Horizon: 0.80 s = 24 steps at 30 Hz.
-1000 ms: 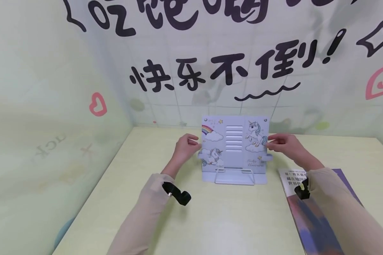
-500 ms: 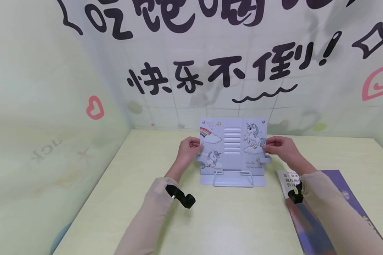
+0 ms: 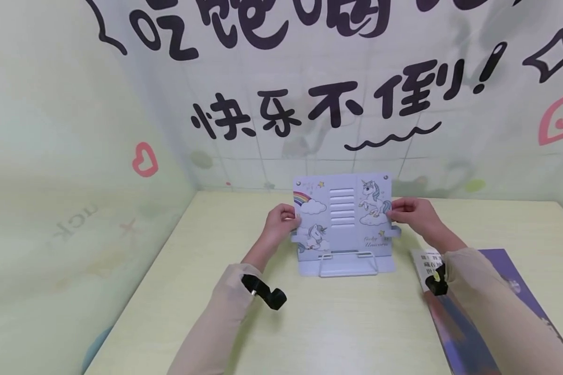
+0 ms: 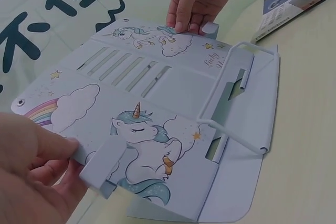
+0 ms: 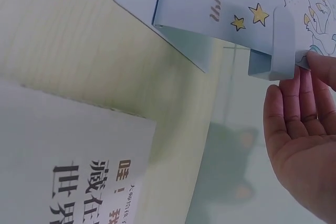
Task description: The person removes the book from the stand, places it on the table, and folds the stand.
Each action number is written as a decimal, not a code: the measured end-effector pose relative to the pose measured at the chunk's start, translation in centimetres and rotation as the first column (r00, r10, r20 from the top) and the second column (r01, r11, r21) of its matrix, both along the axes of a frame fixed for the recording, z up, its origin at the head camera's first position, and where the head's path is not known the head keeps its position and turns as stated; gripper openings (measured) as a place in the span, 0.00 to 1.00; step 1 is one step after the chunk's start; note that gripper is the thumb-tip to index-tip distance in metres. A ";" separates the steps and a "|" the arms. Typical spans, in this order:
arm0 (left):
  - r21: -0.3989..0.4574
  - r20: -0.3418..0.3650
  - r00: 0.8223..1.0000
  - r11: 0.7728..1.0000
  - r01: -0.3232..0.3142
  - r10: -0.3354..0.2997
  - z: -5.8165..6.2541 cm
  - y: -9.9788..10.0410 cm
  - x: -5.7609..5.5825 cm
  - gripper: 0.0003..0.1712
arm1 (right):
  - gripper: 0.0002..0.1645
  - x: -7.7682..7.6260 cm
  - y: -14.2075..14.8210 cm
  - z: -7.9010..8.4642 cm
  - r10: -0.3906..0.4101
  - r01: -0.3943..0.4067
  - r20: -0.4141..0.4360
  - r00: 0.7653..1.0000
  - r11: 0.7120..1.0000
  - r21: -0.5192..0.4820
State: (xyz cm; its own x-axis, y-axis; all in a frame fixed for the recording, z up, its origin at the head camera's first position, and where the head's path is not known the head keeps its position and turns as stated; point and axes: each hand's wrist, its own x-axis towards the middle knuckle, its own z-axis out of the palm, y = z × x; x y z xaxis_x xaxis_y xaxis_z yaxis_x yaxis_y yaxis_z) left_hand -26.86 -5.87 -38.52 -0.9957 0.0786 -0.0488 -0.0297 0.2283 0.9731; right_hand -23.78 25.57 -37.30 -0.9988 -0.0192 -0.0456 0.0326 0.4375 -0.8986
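Observation:
A pale lilac book stand (image 3: 342,237) printed with unicorns, clouds and a rainbow stands on the table, its back panel leaning up. My left hand (image 3: 280,225) pinches the panel's left edge, thumb in front, just above the side clip (image 4: 105,165). On the opposite edge my right hand (image 3: 417,214) pinches the panel the same way, its thumb on the printed face and its fingers behind, beside the other clip (image 5: 282,45). A wire page holder (image 3: 349,264) lies across the lower ledge. The back of the panel is hidden in the head view.
A book (image 3: 474,317) with a purple and white cover lies on the table (image 3: 347,323) at the right, partly beneath my right forearm. Behind the stand hangs a pale backdrop (image 3: 244,172) with large black lettering.
The panel has tilted slightly, its upper left corner now lower, and the base has shifted a little to the right. Both hands have kept hold of the panel's edges throughout the last half second.

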 end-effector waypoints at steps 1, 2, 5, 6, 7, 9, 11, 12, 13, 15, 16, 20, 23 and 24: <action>0.013 0.006 1.000 1.000 0.014 -0.014 -0.1 -0.1 0.1 0.10 | 0.23 -0.1 -0.1 0.0 -0.001 0.001 -0.003 1.000 1.000 0.001; 0.028 0.017 0.999 0.999 0.028 -0.028 -0.1 -0.2 0.1 0.10 | 0.23 -0.1 -0.1 0.0 -0.001 0.001 -0.007 1.000 1.000 -0.001; 0.066 0.043 0.996 0.995 0.073 -0.076 -0.2 -0.6 0.4 0.12 | 0.25 -0.3 -0.4 -0.1 -0.003 0.003 -0.023 1.000 1.000 -0.014; 0.078 0.047 0.994 0.993 0.093 -0.097 -0.2 -0.8 0.5 0.13 | 0.25 -0.4 -0.6 0.0 -0.005 0.005 -0.030 1.000 1.000 -0.017; 0.088 0.051 0.992 0.989 0.115 -0.120 -0.2 -0.9 0.6 0.14 | 0.25 -0.5 -0.7 0.0 -0.008 0.007 -0.037 0.999 1.000 -0.019; 0.097 0.042 0.984 0.981 0.166 -0.171 -0.2 -1.3 0.9 0.17 | 0.26 -0.7 -1.0 0.0 -0.016 0.015 -0.051 0.999 1.000 -0.013; 0.101 0.042 0.974 0.971 0.217 -0.223 -0.1 -1.6 1.1 0.19 | 0.26 -0.9 -1.3 0.0 -0.025 0.025 -0.058 0.998 1.000 0.006; 0.105 0.043 0.967 0.964 0.246 -0.252 -0.1 -1.7 1.2 0.20 | 0.26 -1.0 -1.4 0.1 -0.032 0.033 -0.061 0.998 0.999 0.017; 0.106 0.049 0.960 0.957 0.269 -0.275 -0.1 -1.9 1.3 0.22 | 0.26 -1.2 -1.5 0.1 -0.036 0.038 -0.064 0.997 0.999 0.025; 0.110 0.068 0.945 0.944 0.311 -0.319 0.0 -2.2 1.5 0.24 | 0.25 -1.4 -1.7 0.1 -0.043 0.045 -0.063 0.997 0.998 0.035; 0.116 0.079 0.937 0.937 0.330 -0.340 0.0 -2.3 1.5 0.25 | 0.25 -1.5 -1.8 0.1 -0.044 0.046 -0.061 0.997 0.998 0.032; 0.142 0.109 0.903 0.906 0.400 -0.416 0.1 -2.9 1.8 0.27 | 0.24 -1.9 -2.2 0.1 -0.045 0.046 -0.059 0.997 0.999 0.013; 0.162 0.118 0.877 0.881 0.445 -0.465 0.1 -3.1 2.0 0.28 | 0.24 -2.2 -2.6 0.2 -0.044 0.045 -0.058 0.997 0.999 0.017; 0.170 0.118 0.870 0.873 0.458 -0.479 0.1 -3.2 2.1 0.29 | 0.24 -2.3 -2.7 0.3 -0.043 0.044 -0.059 0.997 0.999 0.020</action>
State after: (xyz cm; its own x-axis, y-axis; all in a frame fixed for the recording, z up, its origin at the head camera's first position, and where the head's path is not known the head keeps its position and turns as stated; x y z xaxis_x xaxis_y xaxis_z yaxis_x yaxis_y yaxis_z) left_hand -24.76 -9.05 -38.40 -0.8209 0.5505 -0.1517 -0.1005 0.1222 0.9874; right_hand -26.12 22.89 -37.02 -0.9996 0.0250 0.0130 -0.0002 0.4558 -0.8901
